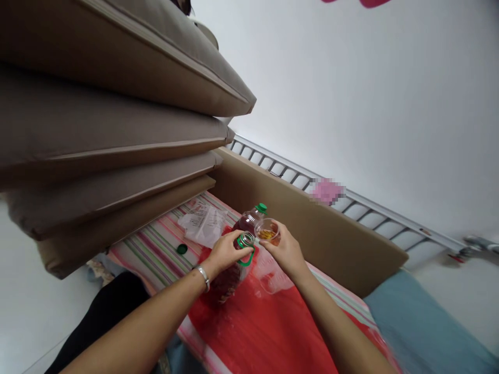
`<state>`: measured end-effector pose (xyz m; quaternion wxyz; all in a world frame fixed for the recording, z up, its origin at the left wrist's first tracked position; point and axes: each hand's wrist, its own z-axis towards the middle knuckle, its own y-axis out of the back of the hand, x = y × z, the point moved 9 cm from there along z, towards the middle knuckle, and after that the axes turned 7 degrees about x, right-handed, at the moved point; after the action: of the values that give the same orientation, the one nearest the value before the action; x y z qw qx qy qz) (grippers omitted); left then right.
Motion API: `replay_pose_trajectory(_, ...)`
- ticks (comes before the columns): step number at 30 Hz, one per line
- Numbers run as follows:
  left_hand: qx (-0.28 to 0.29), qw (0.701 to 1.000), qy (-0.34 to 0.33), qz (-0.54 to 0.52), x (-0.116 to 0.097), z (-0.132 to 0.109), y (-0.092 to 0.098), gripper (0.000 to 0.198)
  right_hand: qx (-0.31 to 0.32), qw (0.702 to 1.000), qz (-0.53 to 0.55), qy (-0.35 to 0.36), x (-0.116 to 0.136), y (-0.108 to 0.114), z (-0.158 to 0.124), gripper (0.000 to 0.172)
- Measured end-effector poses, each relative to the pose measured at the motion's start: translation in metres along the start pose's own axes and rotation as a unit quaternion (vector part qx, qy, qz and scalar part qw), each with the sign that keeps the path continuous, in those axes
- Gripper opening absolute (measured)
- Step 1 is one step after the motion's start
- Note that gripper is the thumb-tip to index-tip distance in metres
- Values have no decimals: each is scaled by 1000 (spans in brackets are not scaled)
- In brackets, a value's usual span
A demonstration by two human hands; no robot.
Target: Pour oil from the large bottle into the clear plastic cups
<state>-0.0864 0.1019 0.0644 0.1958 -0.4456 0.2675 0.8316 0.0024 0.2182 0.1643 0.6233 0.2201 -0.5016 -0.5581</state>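
Observation:
My left hand [224, 257] is closed around the neck of a large clear bottle [228, 285] with dark contents, a green neck ring and a green handle. Its mouth is uncapped and points up. Just right of the mouth, my right hand [287, 250] grips a clear plastic cup [267, 231] that has amber contents; whether they are only liquid I cannot tell. Behind my hands stands a second bottle [245, 222] with its green cap on. A loose dark green cap [182, 249] lies to the left. Below the cup is some clear plastic ware [273, 274], partly hidden.
Red plastic sheeting [268, 327] covers part of the striped cloth [159, 251]. A printed translucent bag [206, 226] lies at the back. Thick stacked cushions [128, 130] rise on the left. A tan board [312, 221] and a metal rail [374, 210] line the far side; blue fabric [424, 322] is at right.

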Motion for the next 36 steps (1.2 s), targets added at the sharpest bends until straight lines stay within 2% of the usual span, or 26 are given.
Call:
replay_pose_trajectory(7,-3,1000,0,4,2,1,-1,43,5,997,-57,46,9,0,4,53)
replay_pose_trajectory(20,1,1000,0,4,1,2,-1,43,6,987,-146,70,13,8,7,55)
replay_pose_trajectory(27,4,1000,1,3,-1,0,-1,41,7,980,-175,92,25,13,8,55)
replay_pose_trajectory(36,4,1000,4,1,-2,0,-1,41,-2,964,-232,130,31,10,6,55)
